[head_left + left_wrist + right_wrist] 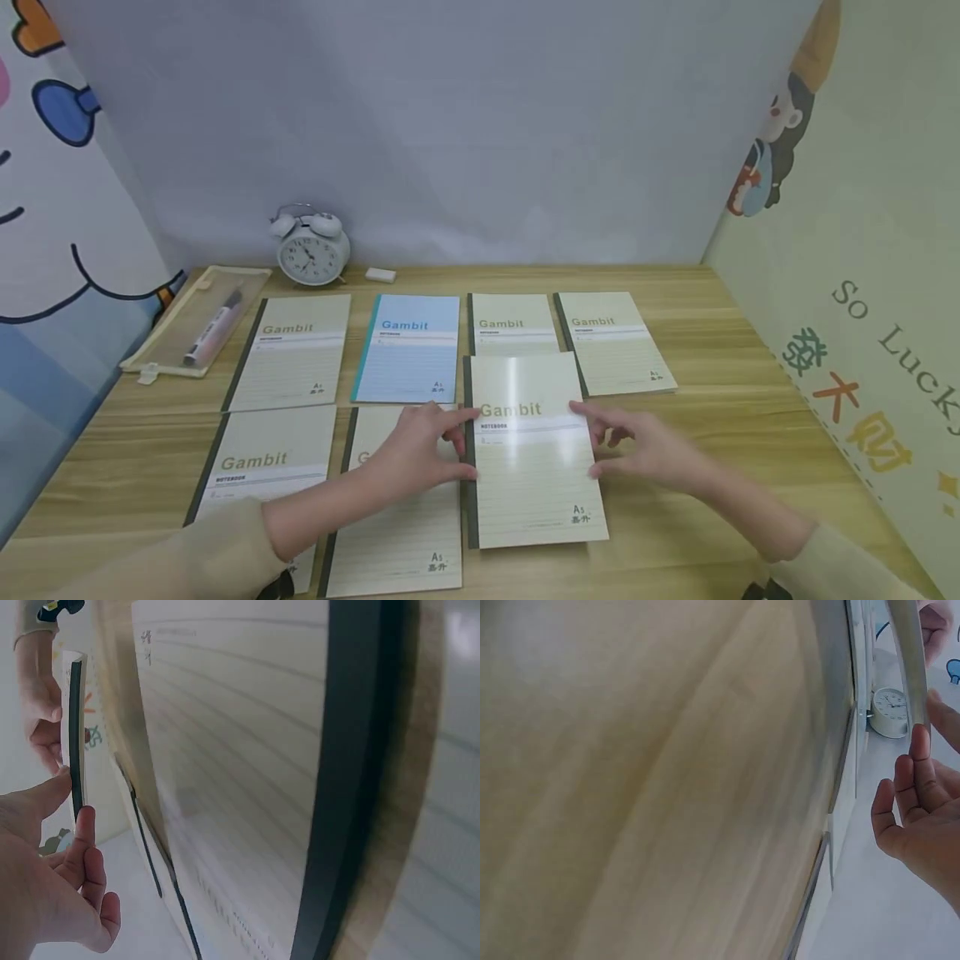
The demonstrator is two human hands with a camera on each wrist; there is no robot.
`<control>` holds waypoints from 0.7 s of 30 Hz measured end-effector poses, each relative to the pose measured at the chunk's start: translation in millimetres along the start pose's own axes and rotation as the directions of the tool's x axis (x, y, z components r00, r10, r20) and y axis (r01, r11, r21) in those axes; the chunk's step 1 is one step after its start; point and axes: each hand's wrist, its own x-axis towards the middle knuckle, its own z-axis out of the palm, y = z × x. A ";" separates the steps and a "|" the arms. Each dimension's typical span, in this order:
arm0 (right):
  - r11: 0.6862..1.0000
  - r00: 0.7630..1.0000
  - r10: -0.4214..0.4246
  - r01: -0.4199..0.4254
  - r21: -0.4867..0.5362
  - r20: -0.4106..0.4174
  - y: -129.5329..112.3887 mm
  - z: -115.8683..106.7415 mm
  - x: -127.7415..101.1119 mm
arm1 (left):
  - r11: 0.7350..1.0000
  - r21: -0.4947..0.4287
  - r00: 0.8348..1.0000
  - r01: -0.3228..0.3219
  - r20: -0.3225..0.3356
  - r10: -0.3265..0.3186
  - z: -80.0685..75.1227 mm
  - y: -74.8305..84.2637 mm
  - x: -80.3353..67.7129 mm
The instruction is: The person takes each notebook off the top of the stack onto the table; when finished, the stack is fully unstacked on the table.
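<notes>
A cream "Gambit" notebook [534,467] with a dark spine is held between both hands just above the wooden desk [750,400], front centre. My left hand [459,450] pinches its spine edge; in the left wrist view the thumb and forefinger [71,799] close on the dark spine [75,727]. My right hand [592,442] holds the opposite edge, thumb on top and fingers beneath. In the right wrist view its fingertips [921,742] touch the notebook's edge [907,667].
Several more notebooks lie in two rows: a blue one [408,350], cream ones [292,354] [611,342] [262,467], and another [397,533] under my left wrist. A white alarm clock [311,246], an eraser [380,274] and a pencil pouch [198,321] sit at the back left. Walls enclose three sides.
</notes>
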 end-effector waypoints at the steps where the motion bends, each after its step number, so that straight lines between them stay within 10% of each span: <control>1: 1.000 1.000 -0.023 0.023 -0.009 0.009 3.6 2.8 -2.2 | 1.000 -0.003 1.000 0.002 0.015 -0.002 3.8 0.0 -0.6; 21: 0.997 0.986 0.034 -0.045 0.065 0.165 20.5 26.3 -16.1 | 1.000 0.014 0.989 0.017 0.150 -0.019 35.7 3.3 -10.3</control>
